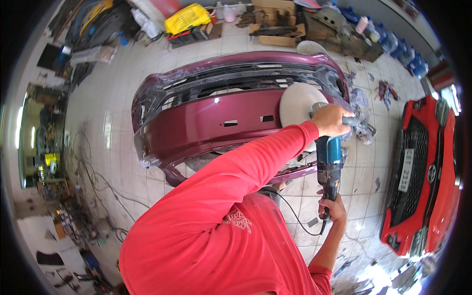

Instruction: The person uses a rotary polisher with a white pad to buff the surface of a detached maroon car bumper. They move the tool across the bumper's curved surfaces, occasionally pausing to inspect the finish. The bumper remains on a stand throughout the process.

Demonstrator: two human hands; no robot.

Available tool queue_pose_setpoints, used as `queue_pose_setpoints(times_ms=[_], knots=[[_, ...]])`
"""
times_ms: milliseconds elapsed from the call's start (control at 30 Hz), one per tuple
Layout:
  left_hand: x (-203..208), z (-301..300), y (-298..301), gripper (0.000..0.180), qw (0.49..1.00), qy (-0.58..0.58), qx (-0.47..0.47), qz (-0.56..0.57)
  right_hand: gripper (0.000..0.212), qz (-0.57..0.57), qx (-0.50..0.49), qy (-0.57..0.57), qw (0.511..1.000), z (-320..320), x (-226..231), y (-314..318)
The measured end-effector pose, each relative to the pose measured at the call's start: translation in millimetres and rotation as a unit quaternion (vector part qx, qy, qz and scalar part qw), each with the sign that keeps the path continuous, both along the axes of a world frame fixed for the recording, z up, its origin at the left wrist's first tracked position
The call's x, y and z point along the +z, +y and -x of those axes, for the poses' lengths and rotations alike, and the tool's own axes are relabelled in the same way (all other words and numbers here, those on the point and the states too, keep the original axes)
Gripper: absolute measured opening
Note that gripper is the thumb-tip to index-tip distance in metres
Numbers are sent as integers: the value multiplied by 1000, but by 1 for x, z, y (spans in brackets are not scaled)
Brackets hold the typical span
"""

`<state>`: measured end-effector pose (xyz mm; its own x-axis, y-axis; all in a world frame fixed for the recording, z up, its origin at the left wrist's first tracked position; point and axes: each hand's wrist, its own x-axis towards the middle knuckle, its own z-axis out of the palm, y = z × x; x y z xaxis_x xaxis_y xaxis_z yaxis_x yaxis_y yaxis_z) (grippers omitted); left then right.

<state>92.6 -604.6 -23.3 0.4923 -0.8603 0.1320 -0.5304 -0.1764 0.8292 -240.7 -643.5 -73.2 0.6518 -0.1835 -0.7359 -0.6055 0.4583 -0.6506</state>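
A teal-and-black electric polisher [329,158] with a large round white pad [296,105] is held between both hands. My left hand [328,121] is closed round its front side handle, close to the pad. Around the rear grip, near the cord, my right hand [335,208] is wrapped. The pad lies against the right part of a glossy maroon car bumper [191,118], covering some of its surface. Grey film or masking hangs at the bumper's ends. Whether the pad is spinning, I cannot tell.
A black power cord [298,219] loops down from the polisher, and more cable [105,179] trails across the tiled floor at left. On the right stands a red car front bumper [418,177]. Crumpled plastic film [361,115], cardboard boxes [278,22] and large bottles [405,51] lie around.
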Motion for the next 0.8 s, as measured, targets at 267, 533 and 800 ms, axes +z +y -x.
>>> queue_pose_setpoints(times_ms=[267,533,800], knots=[[33,-32,158,53,991,33,115,66,46,80,169,21,982,-59,27,57],[51,-36,379,49,947,52,291,126,33,109,359,20,927,-150,50,172],[55,-26,511,48,887,97,416,176,40,226,462,-85,853,-207,61,261]])
